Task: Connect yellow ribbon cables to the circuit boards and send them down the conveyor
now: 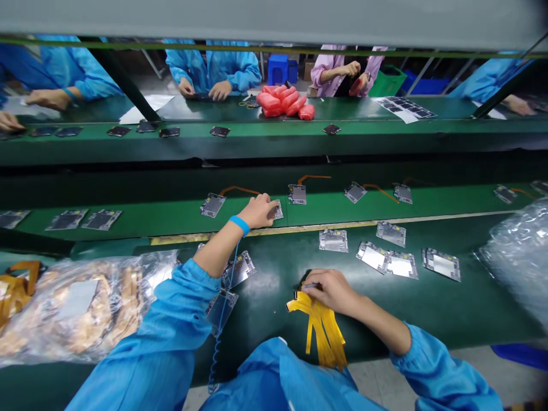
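My left hand (pixel 259 211), a blue strap on its wrist, reaches to the green belt. Its fingers are closed on a small circuit board (pixel 278 210) at the belt's near edge. Over the green bench, my right hand (pixel 331 287) is closed in a pinch around a thin grey tool (pixel 310 285), its kind unclear. Just beneath these fingers lies a bunch of yellow flex cables (pixel 323 328), hanging toward the bench's front edge; some connector ends are hidden. Two circuit boards (pixel 242 267) rest partly under my left forearm.
Several boards with orange flex cables (pixel 240 188) lie along the belt (pixel 317 214). More boards (pixel 401 265) are on the bench at right. Plastic bags (pixel 81 302) flank the bench left and right. A coiled blue cord (pixel 214 354) hangs from my wrist strap. Co-workers sit opposite, near red bundles (pixel 280 103).
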Demonstrator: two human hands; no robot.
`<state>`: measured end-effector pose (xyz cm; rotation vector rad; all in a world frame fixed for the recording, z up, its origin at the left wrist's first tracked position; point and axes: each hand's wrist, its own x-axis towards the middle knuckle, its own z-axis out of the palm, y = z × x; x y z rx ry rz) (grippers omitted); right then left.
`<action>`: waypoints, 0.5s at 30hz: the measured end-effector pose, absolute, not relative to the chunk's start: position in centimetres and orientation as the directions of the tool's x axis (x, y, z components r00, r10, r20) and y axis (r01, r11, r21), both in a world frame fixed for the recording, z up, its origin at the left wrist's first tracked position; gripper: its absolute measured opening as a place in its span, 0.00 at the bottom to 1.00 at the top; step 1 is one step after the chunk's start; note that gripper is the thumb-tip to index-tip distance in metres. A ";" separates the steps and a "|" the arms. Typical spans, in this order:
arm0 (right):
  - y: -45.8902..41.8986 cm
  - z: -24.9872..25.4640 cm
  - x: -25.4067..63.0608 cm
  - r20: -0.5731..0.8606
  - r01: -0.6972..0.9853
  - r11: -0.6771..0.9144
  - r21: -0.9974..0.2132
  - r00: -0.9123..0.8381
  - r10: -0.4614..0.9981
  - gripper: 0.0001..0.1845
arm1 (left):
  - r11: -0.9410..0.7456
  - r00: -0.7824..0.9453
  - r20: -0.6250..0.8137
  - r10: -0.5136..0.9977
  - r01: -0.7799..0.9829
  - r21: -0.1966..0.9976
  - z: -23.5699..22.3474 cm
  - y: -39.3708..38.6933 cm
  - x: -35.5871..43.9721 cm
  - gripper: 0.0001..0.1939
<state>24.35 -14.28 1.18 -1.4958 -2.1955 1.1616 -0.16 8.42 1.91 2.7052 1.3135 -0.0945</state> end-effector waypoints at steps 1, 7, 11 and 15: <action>-14.2 1.1 24.4 -0.223 0.671 0.139 -0.728 -0.423 0.878 0.09 | -0.625 0.634 -0.088 0.769 0.773 0.109 2.2 7.9 -0.1 0.31; -12.5 0.5 25.3 -0.161 0.683 0.074 -0.726 -0.274 0.948 0.11 | -0.740 0.759 -0.037 0.650 0.643 0.198 3.1 1.9 0.6 0.30; -10.8 -0.1 25.9 -0.140 0.671 0.068 -0.738 -0.251 0.958 0.11 | -0.781 0.802 -0.080 0.592 0.595 0.190 1.9 -2.1 0.5 0.26; -9.3 -0.5 26.2 -0.116 0.649 0.084 -0.756 -0.260 0.958 0.13 | -0.801 0.813 -0.069 0.578 0.581 0.141 1.3 -3.4 0.3 0.23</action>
